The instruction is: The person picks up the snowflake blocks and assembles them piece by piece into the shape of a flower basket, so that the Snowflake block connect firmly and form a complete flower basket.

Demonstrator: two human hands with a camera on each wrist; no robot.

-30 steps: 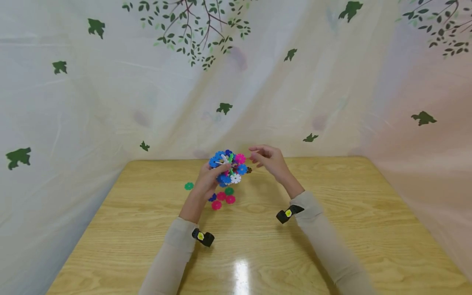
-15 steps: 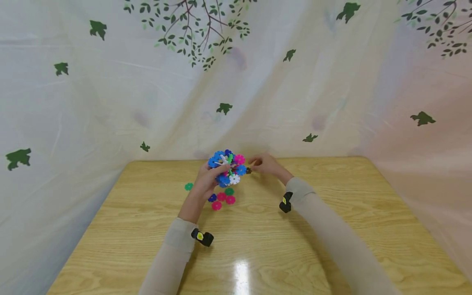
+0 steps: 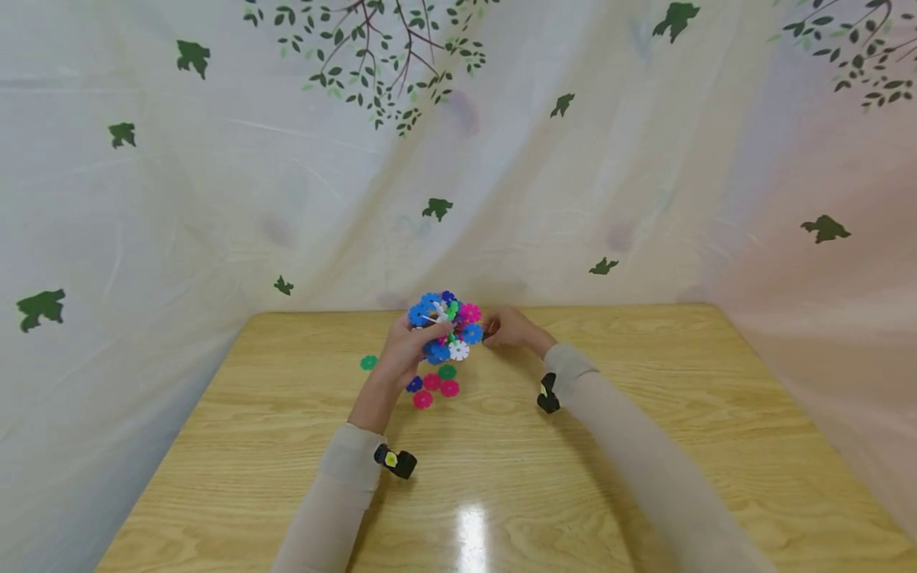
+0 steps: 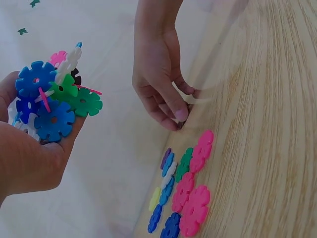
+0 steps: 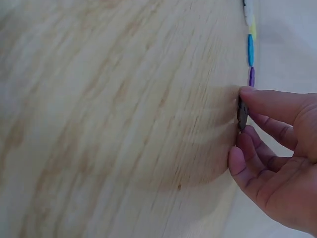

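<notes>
"Just below the centre of the head view, what was in hand?"
"A cluster of notched discs (image 4: 55,116), slotted together at angles. The left hand (image 3: 403,350) gripped it, thumb across it, other fingers mostly hidden."
"And the right hand (image 3: 512,328)?"
"Right of the cluster, near mid-frame: fingers drawn nearly together, pinching a dark disc (image 5: 242,115) by its rim, low at the surface (image 3: 501,454). Could not tell whether it was lifted."
"Handling, by judgement?"
"Light, stiff, probably smooth plastic, perhaps slippery. Best held by the rim, one notch left free. The cluster might pop apart under a hard squeeze; better cradled."
"Shapes, textures?"
"Petal-edged rounds, small centre holes. Pink discs (image 4: 194,212) lay lower right of centre in the left-wrist frame. Surface wood-grained, glossy; creased pale cloth (image 3: 344,199) behind."
</notes>
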